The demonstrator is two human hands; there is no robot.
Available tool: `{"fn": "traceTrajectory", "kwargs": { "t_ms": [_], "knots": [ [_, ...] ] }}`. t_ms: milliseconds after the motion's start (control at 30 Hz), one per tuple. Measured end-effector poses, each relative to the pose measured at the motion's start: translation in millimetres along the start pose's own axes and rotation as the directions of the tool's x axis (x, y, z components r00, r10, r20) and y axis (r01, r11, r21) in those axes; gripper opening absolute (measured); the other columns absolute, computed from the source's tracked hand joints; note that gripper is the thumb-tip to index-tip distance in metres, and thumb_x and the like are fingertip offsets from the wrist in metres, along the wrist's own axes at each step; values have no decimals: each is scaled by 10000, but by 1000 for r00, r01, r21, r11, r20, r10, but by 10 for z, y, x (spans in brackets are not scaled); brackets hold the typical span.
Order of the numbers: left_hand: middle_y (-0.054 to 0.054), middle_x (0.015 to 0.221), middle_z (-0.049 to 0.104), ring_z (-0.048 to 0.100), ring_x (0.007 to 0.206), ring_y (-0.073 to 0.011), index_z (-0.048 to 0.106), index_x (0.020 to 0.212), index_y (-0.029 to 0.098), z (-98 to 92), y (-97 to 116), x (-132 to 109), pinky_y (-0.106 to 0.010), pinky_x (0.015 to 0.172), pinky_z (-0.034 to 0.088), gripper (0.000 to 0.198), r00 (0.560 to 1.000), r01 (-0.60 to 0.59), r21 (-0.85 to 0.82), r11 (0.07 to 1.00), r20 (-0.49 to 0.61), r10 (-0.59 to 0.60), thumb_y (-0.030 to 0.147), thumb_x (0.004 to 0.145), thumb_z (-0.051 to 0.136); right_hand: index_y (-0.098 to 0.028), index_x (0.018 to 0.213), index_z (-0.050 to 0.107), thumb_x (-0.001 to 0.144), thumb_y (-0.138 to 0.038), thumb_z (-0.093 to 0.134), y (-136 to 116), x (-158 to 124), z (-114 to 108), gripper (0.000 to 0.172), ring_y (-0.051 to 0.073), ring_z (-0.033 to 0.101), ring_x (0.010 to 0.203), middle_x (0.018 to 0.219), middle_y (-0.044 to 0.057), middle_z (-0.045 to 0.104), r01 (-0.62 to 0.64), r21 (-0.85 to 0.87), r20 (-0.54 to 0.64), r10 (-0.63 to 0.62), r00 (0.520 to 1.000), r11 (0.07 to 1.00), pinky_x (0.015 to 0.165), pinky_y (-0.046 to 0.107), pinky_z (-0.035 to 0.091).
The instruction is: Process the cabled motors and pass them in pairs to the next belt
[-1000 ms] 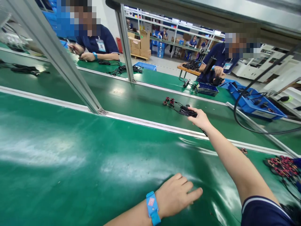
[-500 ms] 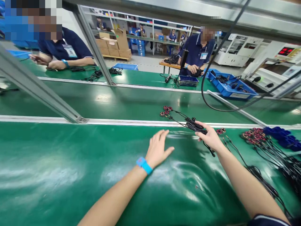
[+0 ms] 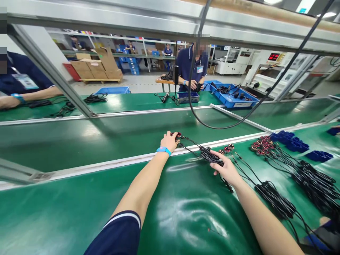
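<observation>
My right hand (image 3: 225,169) is closed on the coiled middle of a black cable bundle (image 3: 209,156) lying across the metal rail between the green belts. The bundle's thin wires run left to a cluster of small red-and-black round connectors (image 3: 178,135). My left hand (image 3: 169,141), with a blue wrist strap, reaches over the rail and covers that cluster, fingers curled onto the connectors.
More black cable bundles (image 3: 276,202) with red connectors (image 3: 261,145) and blue pieces (image 3: 288,140) lie at the right. A thick black cable (image 3: 212,125) hangs in a loop overhead. Across the belt a person stands by a blue tray (image 3: 231,101). A slanted metal post (image 3: 53,78) stands at left.
My left hand moved from flat on the near belt forward onto the red connectors. My right hand pulled the cable bundle nearer, still holding it. The view swung right.
</observation>
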State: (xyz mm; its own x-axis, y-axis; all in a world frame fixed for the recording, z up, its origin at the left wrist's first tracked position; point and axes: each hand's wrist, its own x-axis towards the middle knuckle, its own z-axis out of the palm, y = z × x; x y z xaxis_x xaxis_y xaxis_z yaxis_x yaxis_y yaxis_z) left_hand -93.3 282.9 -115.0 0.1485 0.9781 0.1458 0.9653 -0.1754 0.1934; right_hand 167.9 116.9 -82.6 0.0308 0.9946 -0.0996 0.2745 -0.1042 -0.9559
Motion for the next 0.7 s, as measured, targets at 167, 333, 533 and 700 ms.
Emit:
{"fn": "traceTrajectory", "kwargs": {
  "t_ms": [167, 333, 533, 700],
  "knots": [
    [-108, 1273, 510, 593, 1049, -249, 522, 1361, 277, 32, 60, 189, -390, 855, 516, 375, 991, -97, 47, 994, 99, 92, 384, 1007, 453, -229, 1417, 533, 764, -369, 680, 63, -2, -75, 684, 61, 586, 577, 1238, 104, 576, -30, -44, -10, 30, 1000, 999, 557, 268, 588],
    [-92, 1237, 574, 609, 989, -210, 516, 1343, 203, -66, 134, 274, -417, 876, 531, 385, 972, -171, 75, 982, 178, 155, 376, 1000, 520, -274, 1416, 538, 799, -359, 654, 132, 26, -187, 634, 54, 572, 588, 1304, 103, 509, 2, -120, -27, -6, 1000, 993, 562, 272, 594],
    [-128, 1208, 535, 636, 999, -248, 571, 1298, 214, -324, 122, -377, -361, 844, 530, 348, 987, -120, 123, 985, 125, 105, 225, 981, 427, -308, 1418, 544, 838, -388, 625, 80, -185, -453, 591, 180, 639, 900, 1277, 95, 517, 114, -324, 95, -87, 992, 939, 713, 323, 613],
    [-132, 1234, 527, 624, 1020, -240, 487, 1382, 216, -371, 116, -1497, -328, 798, 548, 393, 991, -31, 127, 991, 133, 14, 237, 1010, 361, -365, 1409, 551, 894, -360, 583, 197, -691, -591, 516, 196, 619, 1063, 1291, 73, 512, 277, -566, 233, -172, 957, 776, 939, 363, 555]
  ]
}}
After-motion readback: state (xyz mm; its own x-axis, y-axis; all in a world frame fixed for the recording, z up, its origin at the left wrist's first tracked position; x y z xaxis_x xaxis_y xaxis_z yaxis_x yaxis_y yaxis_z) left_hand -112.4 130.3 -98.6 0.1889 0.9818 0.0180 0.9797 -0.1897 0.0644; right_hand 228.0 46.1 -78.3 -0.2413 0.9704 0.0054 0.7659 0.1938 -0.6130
